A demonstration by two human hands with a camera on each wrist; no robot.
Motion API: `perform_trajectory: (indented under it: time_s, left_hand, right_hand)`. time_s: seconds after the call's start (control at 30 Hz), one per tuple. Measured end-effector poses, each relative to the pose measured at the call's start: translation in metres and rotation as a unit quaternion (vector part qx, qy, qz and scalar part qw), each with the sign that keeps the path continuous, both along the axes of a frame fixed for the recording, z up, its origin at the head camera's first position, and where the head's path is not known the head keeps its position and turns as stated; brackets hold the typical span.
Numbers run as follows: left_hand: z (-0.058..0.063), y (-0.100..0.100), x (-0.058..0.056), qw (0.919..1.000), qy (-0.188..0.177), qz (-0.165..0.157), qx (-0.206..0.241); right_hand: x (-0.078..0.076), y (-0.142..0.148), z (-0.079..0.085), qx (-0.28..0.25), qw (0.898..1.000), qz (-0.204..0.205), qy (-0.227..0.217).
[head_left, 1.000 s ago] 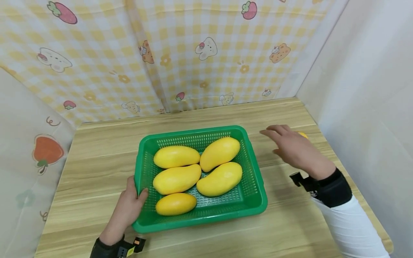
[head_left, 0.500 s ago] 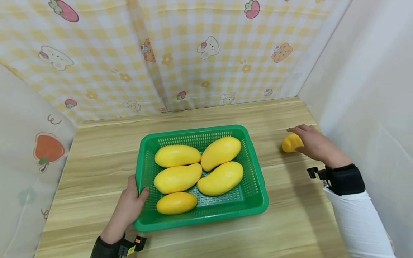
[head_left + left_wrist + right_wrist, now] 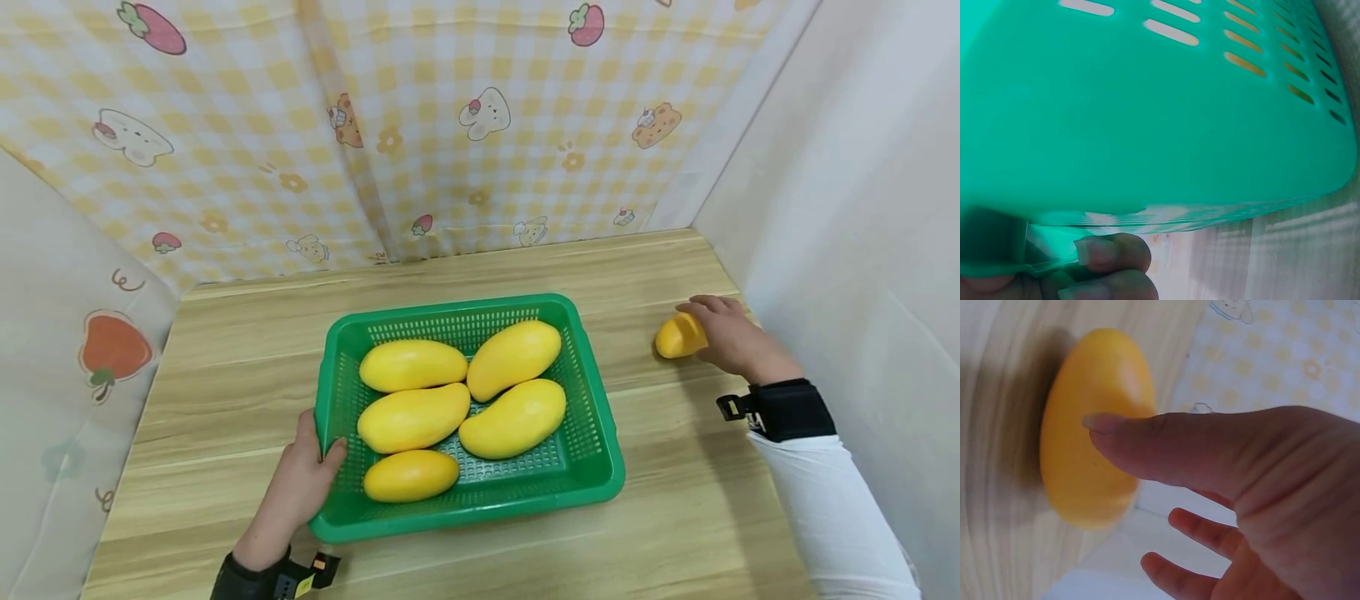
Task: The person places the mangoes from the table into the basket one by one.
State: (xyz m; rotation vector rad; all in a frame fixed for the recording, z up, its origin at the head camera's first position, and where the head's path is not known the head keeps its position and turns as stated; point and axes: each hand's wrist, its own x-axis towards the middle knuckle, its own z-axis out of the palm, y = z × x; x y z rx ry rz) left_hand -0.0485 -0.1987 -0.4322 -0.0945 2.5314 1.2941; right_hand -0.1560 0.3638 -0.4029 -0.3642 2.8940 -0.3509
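My left hand (image 3: 296,483) grips the left side of a green plastic basket (image 3: 480,518), thumb over the rim and fingers outside. In the left wrist view, fingertips (image 3: 1113,253) show beneath the basket's rim. Several yellow mangoes (image 3: 412,417) lie inside the basket. At the table's right side, my right hand (image 3: 738,340) holds an orange-yellow mango (image 3: 678,336) from its right. The right wrist view shows my thumb (image 3: 1147,444) across this mango (image 3: 1094,481); two fingers extend clear of it, and the other fingers are mostly hidden.
The wood-grain table (image 3: 225,367) ends at a yellow checked cloth (image 3: 420,167) at the back. White sheets stand along the left and right (image 3: 862,208), the right one close to my right arm.
My right hand has moved right from beside the basket to the separate mango and closed round it. The basket and my left hand stay in place.
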Motion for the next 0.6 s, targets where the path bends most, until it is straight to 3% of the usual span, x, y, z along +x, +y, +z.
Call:
perform_trajectory:
  time_s: [0.23,0.6]
  left_hand:
    - [0.0,0.0,0.001,1.0,-0.001,0.001,-0.001]
    - [0.0,-0.001,0.001,1.0,0.001,0.001,0.001]
  right_hand:
    - [-0.004,0.003,-0.01,0.008,1.0,0.007,0.001]
    - [-0.005,0.001,-0.02,0.037,0.999,-0.022,-0.02]
